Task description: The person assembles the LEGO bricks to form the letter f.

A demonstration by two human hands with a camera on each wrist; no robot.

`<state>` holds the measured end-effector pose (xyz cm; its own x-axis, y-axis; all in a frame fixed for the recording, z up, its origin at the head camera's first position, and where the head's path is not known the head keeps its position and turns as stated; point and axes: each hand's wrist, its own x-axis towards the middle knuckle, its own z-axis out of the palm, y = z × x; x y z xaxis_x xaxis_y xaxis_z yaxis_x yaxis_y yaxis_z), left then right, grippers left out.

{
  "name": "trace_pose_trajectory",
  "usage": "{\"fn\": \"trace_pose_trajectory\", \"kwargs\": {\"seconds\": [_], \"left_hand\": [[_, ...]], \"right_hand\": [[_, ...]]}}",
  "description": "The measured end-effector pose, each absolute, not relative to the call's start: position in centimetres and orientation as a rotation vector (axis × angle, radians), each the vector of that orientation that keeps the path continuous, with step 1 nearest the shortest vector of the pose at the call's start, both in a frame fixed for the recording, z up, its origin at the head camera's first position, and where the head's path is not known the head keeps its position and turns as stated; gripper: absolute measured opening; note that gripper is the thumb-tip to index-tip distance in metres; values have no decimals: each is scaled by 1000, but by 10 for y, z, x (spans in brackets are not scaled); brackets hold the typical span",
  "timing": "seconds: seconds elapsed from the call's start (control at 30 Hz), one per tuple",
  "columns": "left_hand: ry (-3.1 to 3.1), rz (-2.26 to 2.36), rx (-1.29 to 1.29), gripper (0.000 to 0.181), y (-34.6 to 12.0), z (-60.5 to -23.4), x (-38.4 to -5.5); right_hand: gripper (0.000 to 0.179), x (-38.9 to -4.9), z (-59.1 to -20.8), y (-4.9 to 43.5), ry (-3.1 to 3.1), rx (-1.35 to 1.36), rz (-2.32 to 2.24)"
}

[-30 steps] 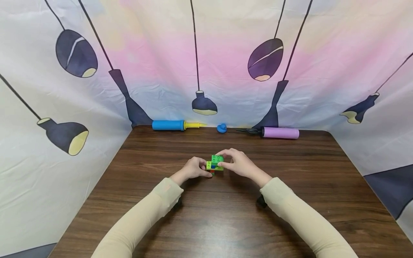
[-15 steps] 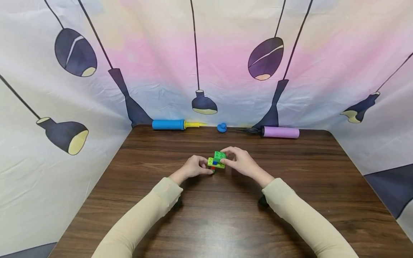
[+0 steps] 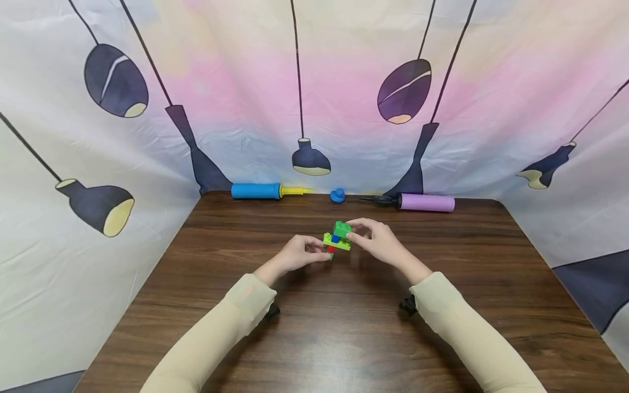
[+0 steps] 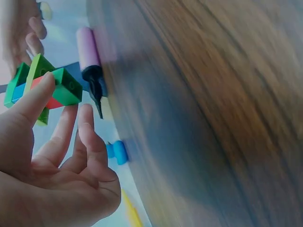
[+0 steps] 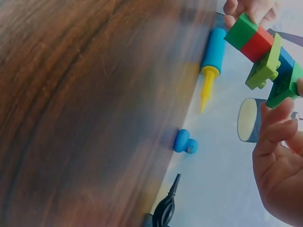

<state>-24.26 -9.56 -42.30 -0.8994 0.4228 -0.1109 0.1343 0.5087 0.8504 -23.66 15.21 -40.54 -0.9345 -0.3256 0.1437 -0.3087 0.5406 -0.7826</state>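
Note:
Between my hands is a small stack of toy building bricks. From the top come a green brick (image 3: pixel 342 229), a blue brick (image 5: pixel 285 63), a wide lime plate (image 3: pixel 339 244), a red brick (image 5: pixel 257 44) and another green brick (image 4: pixel 67 87) at the bottom. My left hand (image 3: pixel 297 253) pinches the lower end by the red and bottom green bricks. On the opposite side my right hand (image 3: pixel 377 242) grips the top green brick between thumb and fingers. In both wrist views the stack appears held up off the table.
Along the back edge of the brown wooden table (image 3: pixel 324 322) lie a blue pump (image 3: pixel 256 191) with a yellow nozzle, a small blue rubber duck (image 3: pixel 337 195) and a purple pump (image 3: pixel 426 202) with a black nozzle. Behind them hangs a cloth (image 3: pixel 245 98) printed with lamps.
The stack has risen and shifted right and away from me. My right hand has moved up and right with it; the left hand follows slightly, still pinching the lower bricks.

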Motion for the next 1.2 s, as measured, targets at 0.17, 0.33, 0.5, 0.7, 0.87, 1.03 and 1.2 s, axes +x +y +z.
{"fn": "trace_pose_trajectory", "kwargs": {"seconds": [0.17, 0.33, 0.5, 0.7, 0.87, 1.03, 1.2], "left_hand": [[2389, 1408, 469, 40, -92, -418, -235], [2341, 1432, 434, 41, -88, -412, -230], [2314, 1454, 387, 45, -85, -408, -225], [2264, 1485, 395, 47, -83, -406, -220], [2231, 1510, 471, 40, -78, -407, -217], [2301, 1488, 542, 33, -72, -411, -216], [2382, 1439, 610, 32, -68, -413, -214]], "right_hand": [[45, -233, -400, 158, 2744, -560, -1401], [43, -229, -394, 163, 2760, -541, -1406], [44, -226, -392, 166, 2766, -537, -1401], [45, -224, -391, 171, 2709, -486, -1443], [43, -223, -389, 177, 2687, -479, -1424], [45, -222, -389, 182, 2684, -483, -1420], [39, -223, -392, 186, 2684, -496, -1434]]}}
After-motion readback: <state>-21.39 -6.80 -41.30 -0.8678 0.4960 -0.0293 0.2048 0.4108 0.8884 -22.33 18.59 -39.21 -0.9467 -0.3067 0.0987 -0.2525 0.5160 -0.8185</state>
